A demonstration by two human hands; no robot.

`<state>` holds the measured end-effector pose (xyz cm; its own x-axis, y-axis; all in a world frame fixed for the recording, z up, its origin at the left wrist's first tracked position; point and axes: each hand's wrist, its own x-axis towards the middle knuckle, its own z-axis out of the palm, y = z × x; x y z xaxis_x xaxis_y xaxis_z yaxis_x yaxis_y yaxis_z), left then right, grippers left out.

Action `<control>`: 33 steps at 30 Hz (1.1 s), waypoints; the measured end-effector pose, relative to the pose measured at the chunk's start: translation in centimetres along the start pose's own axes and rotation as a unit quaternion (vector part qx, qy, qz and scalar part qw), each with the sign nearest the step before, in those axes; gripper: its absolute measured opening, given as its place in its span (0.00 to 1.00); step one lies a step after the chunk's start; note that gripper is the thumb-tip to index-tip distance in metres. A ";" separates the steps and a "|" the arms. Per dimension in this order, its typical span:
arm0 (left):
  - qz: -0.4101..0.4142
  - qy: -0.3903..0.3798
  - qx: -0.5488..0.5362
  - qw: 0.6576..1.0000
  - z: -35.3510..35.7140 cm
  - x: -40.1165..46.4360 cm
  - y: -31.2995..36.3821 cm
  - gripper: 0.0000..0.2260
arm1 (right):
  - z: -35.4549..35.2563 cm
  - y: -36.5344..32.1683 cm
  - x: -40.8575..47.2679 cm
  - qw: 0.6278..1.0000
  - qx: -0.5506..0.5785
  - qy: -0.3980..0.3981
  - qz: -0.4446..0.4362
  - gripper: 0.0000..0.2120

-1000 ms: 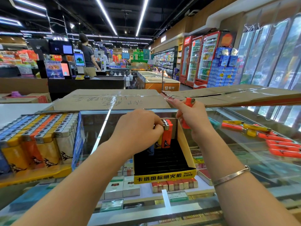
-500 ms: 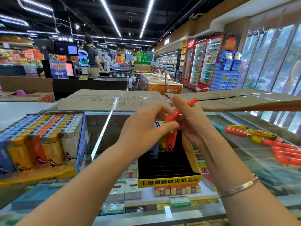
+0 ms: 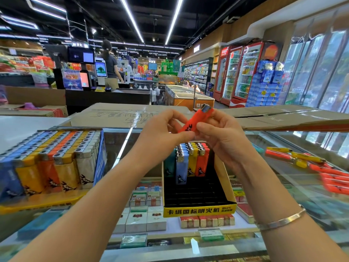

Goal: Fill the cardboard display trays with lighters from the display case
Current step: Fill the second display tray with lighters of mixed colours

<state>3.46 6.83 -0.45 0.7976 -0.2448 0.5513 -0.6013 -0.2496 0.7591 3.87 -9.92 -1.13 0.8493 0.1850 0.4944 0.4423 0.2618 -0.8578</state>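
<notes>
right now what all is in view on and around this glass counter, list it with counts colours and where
held lighter: one, orange-red, raised over the partly filled tray, metal cap pointing up and away
partly filled tray: one, yellow front, black slotted insert, centre of the glass counter
lighters in that tray: a few back rows, teal, blue, yellow, orange; front slots empty
full tray: one, left, rows of blue, yellow, orange, white lighters
loose lighters: several, orange and yellow, lying on the glass at right
cigarette packs: many, under the glass
flattened cardboard boxes: brown, behind the counter
left hand: pinches the lighter's lower end
right hand: grip round its middle; silver bracelet on wrist
</notes>
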 end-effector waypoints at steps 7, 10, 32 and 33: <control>0.020 -0.006 -0.055 0.998 -0.8 -0.2 1.1 0.08 | 0.4 -0.4 -0.4 0.991 -0.117 -0.059 -0.007 0.08; 0.010 -0.004 -0.075 0.997 -1.2 -0.1 1.0 0.07 | -0.2 -0.3 0.0 0.991 -0.131 0.032 -0.007 0.02; 0.208 0.014 0.326 0.922 3.5 -1.6 -1.4 0.08 | -2.6 1.9 0.5 0.927 -0.270 0.113 0.234 0.07; 0.217 0.013 0.339 0.915 3.4 -1.5 -1.4 0.08 | -2.6 1.9 0.5 0.929 -0.267 0.112 0.230 0.07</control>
<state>2.96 4.34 -3.53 0.4721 -0.4383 0.7649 -0.7461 -0.6608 0.0818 5.90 -11.78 -2.92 0.9962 -0.0563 0.0669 0.0459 -0.3146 -0.9481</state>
